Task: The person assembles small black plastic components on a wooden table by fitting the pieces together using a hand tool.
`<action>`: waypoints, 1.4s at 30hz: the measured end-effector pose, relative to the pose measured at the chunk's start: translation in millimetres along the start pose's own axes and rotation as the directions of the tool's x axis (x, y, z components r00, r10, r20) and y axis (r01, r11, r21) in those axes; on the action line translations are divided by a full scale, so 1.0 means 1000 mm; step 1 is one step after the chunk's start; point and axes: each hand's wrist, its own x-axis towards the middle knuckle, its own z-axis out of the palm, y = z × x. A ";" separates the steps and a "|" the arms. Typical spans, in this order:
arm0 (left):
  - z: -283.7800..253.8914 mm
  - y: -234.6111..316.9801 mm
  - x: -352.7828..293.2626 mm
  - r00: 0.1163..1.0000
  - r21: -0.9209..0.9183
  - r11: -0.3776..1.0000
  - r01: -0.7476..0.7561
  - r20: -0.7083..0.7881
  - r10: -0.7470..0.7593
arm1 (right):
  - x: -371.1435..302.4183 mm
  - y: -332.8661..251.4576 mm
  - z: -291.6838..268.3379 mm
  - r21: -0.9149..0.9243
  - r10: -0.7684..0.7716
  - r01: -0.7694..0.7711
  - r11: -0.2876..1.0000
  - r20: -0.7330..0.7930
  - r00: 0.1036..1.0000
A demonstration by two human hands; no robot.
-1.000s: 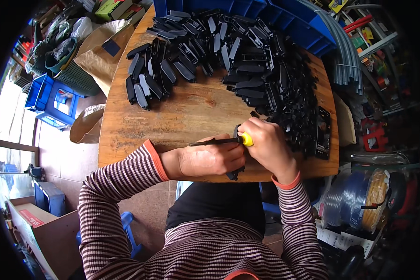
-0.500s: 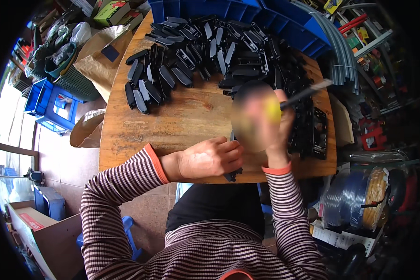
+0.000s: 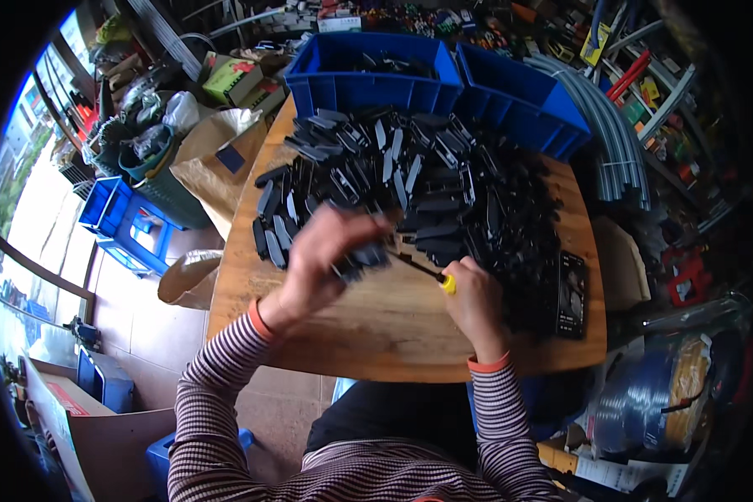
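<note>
My left hand [image 3: 322, 251] is raised over the near left side of the pile of black plastic parts [image 3: 431, 201], its fingers smeared by motion. A blurred dark part [image 3: 364, 258] shows just below those fingers; whether they grip it I cannot tell. In my closed right hand [image 3: 474, 301] is a yellow-handled screwdriver [image 3: 418, 266], its dark shaft pointing left toward the left hand. The shaft's tip is hard to make out near the blurred fingers. The loose parts are long and narrow, some with grey faces, heaped over the far and right portions of the wooden table [image 3: 376, 335].
Two blue bins [image 3: 372, 88] [image 3: 523, 105] stand along the table's far edge; the left one has dark parts inside. A phone [image 3: 571, 294] lies at the right edge. Brown paper bags [image 3: 217, 167] stand at the left, and grey pipes [image 3: 615, 134] at the far right.
My left hand has moved forward and left from the near edge to the pile. The screwdriver, pointing right before, now points left in my lowered right hand. The view has tilted farther up.
</note>
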 end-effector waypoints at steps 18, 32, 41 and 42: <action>0.039 -0.121 0.000 0.835 0.675 0.717 0.175 0.283 -0.471 | 0.003 0.002 0.011 0.134 -0.100 0.115 0.984 -0.117 0.988; 0.040 -0.106 -0.015 0.932 0.307 0.897 0.317 0.075 -0.355 | 0.002 0.002 0.017 0.007 -0.176 0.178 0.984 -0.122 0.977; 0.039 -0.090 -0.010 0.936 0.030 0.937 0.349 0.027 -0.350 | 0.000 -0.007 0.017 0.036 -0.223 0.247 0.968 -0.321 0.921; 0.038 -0.086 -0.008 0.936 0.034 0.936 0.351 0.025 -0.352 | 0.001 -0.009 0.016 0.050 -0.227 0.260 0.964 -0.352 0.908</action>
